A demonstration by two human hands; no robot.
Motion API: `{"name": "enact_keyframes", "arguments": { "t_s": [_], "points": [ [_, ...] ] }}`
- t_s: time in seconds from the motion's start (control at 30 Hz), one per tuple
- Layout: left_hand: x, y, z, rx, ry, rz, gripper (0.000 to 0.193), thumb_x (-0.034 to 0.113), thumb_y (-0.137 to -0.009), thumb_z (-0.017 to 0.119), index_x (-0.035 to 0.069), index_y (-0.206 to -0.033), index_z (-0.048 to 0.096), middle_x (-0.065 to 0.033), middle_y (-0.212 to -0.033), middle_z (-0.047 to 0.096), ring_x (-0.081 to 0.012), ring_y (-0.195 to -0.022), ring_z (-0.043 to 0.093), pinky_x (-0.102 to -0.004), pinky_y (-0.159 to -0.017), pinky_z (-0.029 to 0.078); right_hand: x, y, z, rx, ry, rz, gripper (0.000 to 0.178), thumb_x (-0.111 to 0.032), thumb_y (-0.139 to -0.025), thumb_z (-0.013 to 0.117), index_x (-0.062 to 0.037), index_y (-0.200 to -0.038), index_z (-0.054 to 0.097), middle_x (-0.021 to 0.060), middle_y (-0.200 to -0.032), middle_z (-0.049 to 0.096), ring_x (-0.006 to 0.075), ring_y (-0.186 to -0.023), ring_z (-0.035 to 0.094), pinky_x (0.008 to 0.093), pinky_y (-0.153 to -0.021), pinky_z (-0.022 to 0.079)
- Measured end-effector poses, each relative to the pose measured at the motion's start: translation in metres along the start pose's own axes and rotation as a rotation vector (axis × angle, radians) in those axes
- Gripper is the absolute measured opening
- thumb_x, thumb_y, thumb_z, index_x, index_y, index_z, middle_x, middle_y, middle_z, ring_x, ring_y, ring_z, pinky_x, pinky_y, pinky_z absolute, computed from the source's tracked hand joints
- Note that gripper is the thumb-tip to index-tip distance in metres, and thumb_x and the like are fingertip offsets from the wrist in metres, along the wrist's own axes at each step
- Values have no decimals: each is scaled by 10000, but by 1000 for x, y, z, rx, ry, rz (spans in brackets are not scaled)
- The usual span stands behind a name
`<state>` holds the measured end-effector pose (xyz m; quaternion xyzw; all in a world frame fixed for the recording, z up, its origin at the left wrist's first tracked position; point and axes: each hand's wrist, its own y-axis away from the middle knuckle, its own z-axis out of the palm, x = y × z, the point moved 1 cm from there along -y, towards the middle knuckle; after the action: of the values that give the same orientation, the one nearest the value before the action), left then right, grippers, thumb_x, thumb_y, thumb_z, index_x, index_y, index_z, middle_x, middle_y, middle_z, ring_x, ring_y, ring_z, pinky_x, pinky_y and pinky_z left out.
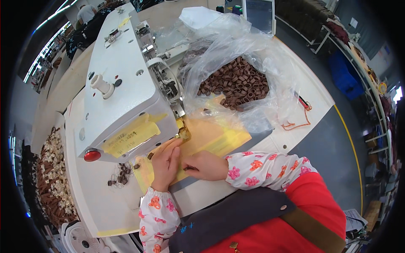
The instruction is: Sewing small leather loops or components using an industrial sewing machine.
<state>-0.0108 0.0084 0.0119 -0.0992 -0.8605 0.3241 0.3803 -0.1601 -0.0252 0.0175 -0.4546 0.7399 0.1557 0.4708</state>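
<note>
My left hand [166, 165] lies by the front end of a white sewing machine [126, 80], fingers stretched toward the yellow-taped sewing spot [184, 133]; whether the fingertips touch anything there cannot be made out. Close to its right, my right hand [206, 165] is closed, pinching a small dark brown loop [190, 168]. Another brown loop [150, 156] shows beside my left hand. Under both hands is a yellow sheet [219, 137] on the table. Left of my left hand, several brown loops with loose threads [122, 173] lie in a small heap.
A clear plastic bag [280, 63] full of brown loops [238, 82] stands open behind my hands. Right of it lie red-handled snips [303, 102] with an orange cord. A screen [259, 17] stands at the back; a red button [92, 155] sticks out from the machine.
</note>
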Motion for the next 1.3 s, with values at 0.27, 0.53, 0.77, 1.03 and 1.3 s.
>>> {"name": "enact_keyframes", "arguments": {
  "t_s": [0.27,0.53,0.77,1.03,1.3],
  "points": [
    [-11,1,-8,-202,-24,-369,146,163,-784,588,55,-858,650,-85,-561,540,-202,-474,500,-298,-487,391,35,-37,-33,4,-272,209,168,-114,-764,639,-5,-793,515,85,-595,569,155,-507,581,275,-462,439],
    [-10,1,-9,-250,13,-463,191,93,-752,635,38,-935,647,-4,-487,416,-70,-447,368,-230,-458,316,30,-54,-30,-90,-245,328,199,-121,-772,641,0,-771,483,67,-598,558,126,-469,547,259,-423,416],
    [-20,-1,1,-153,-144,-474,263,263,-762,651,5,-715,631,-52,-490,505,-120,-428,435,-275,-440,354,49,-47,-18,296,130,-115,112,-75,-734,618,2,-776,548,149,-687,580,319,-635,565,370,-564,449],
    [-33,3,7,-45,-197,-281,259,264,-754,672,19,-697,610,-4,-477,469,-97,-433,384,-269,-432,322,46,-50,-22,342,208,-100,63,-44,-730,593,5,-745,557,156,-702,572,334,-648,556,385,-574,444],
    [-36,4,8,-74,-201,-329,208,227,-771,660,25,-743,619,15,-486,449,-76,-451,357,-259,-432,302,38,-51,-23,362,254,-103,46,-30,-723,582,7,-736,556,157,-690,561,333,-659,553,387,-583,447]
  ]
}}
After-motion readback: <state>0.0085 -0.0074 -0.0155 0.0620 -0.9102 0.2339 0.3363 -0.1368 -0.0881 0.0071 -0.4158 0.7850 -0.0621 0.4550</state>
